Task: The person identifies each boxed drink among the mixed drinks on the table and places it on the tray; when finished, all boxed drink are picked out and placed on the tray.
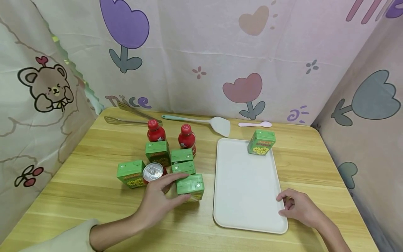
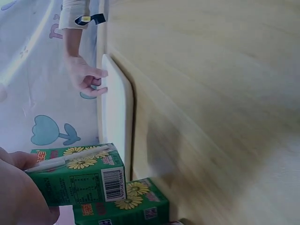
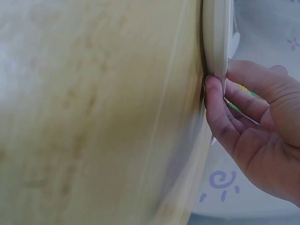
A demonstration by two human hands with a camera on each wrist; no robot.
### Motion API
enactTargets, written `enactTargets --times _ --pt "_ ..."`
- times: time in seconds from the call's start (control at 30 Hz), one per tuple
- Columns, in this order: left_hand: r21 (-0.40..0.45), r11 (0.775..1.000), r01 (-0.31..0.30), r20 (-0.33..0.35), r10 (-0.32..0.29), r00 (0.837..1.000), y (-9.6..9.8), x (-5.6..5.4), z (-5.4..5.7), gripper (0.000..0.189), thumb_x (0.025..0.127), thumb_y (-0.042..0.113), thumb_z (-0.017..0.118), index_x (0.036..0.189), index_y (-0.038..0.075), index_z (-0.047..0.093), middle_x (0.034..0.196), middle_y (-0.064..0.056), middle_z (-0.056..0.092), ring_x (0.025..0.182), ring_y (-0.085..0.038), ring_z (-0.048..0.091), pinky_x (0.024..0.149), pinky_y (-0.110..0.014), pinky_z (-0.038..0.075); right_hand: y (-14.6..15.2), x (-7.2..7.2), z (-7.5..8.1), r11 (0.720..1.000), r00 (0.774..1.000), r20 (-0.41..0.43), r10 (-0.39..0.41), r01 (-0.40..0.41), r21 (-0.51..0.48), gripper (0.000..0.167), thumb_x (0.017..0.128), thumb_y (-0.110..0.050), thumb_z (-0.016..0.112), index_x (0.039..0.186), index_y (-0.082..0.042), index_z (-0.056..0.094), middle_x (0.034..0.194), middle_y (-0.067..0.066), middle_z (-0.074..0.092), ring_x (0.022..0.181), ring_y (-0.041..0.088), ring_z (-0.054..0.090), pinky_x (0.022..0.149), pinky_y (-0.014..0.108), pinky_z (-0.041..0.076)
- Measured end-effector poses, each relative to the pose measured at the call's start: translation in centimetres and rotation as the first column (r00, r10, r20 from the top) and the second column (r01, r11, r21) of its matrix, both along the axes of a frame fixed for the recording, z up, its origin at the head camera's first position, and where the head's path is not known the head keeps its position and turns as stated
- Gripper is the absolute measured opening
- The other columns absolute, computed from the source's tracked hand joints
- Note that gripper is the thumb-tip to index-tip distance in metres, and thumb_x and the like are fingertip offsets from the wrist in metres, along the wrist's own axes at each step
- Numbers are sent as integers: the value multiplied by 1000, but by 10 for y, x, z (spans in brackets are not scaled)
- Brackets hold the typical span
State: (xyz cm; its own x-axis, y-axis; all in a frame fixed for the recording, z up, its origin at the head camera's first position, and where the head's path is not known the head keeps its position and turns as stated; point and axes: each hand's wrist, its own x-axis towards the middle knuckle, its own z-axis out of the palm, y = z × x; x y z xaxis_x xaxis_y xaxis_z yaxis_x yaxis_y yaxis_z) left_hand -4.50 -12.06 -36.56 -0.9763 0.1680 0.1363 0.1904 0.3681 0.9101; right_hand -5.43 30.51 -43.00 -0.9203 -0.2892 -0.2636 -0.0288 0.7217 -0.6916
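Observation:
My left hand (image 1: 157, 199) grips a green drink carton (image 1: 190, 185) at the front of a group, thumb on the near side and fingers on the far side. In the left wrist view a wrapped straw (image 2: 65, 160) runs along this carton, and another green carton (image 2: 136, 201) is close by it. Whether the held carton touches the table is unclear. My right hand (image 1: 300, 206) pinches the right rim of a white tray (image 1: 245, 182); in the right wrist view thumb and fingers close on the tray rim (image 3: 216, 42). One green carton (image 1: 262, 142) stands at the tray's far right corner.
Around the left hand stand a soda can (image 1: 153, 172), several green cartons (image 1: 130, 173) and two red bottles (image 1: 187, 136). Behind them lie metal tongs (image 1: 129, 120), a white spatula (image 1: 220, 126) and a pink spoon (image 1: 259, 124). Patterned cloth walls (image 1: 195, 42) border the table.

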Motion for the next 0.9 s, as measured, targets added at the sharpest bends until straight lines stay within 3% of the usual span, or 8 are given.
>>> enactTargets --times 0.23,0.47,0.7,0.9 --pt "50 998 30 -45 -28 999 10 -8 3 48 69 12 84 114 15 68 121 -4 66 115 -19 58 95 -28 51 -1 0 0 1000 1000 5 0 0 8 35 72 -10 80 101 -4 60 74 3 55 63 0 47 53 20 45" --pt "104 993 64 -51 -59 997 34 -17 8 49 68 11 84 115 16 68 120 -2 66 116 -16 58 95 -29 51 -1 -1 1 1000 1000 15 -4 4 18 35 72 -10 80 101 -4 61 74 3 55 63 0 47 53 20 45" --pt "155 983 99 -7 -99 995 62 -28 10 48 71 8 82 116 17 67 120 2 66 113 -13 58 91 -22 50 -1 0 1 1000 1000 12 -3 3 21 35 72 -10 80 100 -4 60 73 2 55 63 0 48 53 20 45" --pt "174 970 171 12 -175 984 87 -39 10 45 73 8 80 116 12 67 121 1 65 115 -11 57 94 -24 50 0 -1 0 999 1000 5 -5 4 34 35 71 -9 80 99 -4 61 73 1 55 63 0 48 53 20 45"
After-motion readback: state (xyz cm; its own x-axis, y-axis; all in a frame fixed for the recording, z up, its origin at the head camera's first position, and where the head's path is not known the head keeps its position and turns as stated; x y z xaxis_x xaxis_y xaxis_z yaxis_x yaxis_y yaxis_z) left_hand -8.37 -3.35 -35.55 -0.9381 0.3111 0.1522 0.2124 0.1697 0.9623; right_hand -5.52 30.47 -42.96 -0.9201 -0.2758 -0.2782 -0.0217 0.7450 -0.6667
